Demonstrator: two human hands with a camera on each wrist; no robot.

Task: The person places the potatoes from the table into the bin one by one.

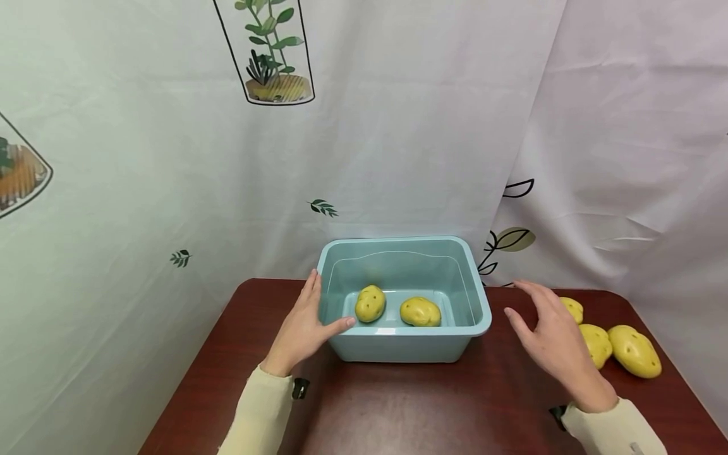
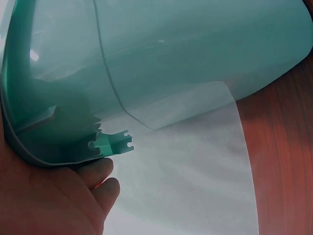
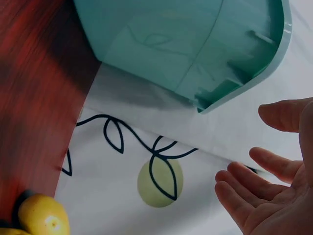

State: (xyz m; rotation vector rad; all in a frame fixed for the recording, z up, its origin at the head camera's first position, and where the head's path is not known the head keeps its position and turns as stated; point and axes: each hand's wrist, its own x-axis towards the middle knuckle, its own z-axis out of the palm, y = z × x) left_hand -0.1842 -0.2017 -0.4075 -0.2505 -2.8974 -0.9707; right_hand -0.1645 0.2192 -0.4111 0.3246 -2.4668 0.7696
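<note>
A light blue plastic basin (image 1: 398, 347) stands at the back of the table with two yellow potatoes inside, one on the left (image 1: 370, 303) and one nearer the middle (image 1: 420, 312). My left hand (image 1: 304, 328) is at its left rim, thumb extended over the front left corner. In the left wrist view, its fingers (image 2: 100, 183) lie along the outside under the rim (image 2: 49, 161). To the right of the basin and apart from it, my right hand (image 1: 554, 338) hovers with spread, slightly bent fingers and holds nothing.
Three more potatoes lie on the right of the table beyond my right hand: one partly hidden (image 1: 571, 308), one beside it (image 1: 597, 345) and a larger one (image 1: 634, 351). Behind the dark red table (image 1: 392, 411) hangs a white printed curtain (image 1: 398, 158), close to the basin.
</note>
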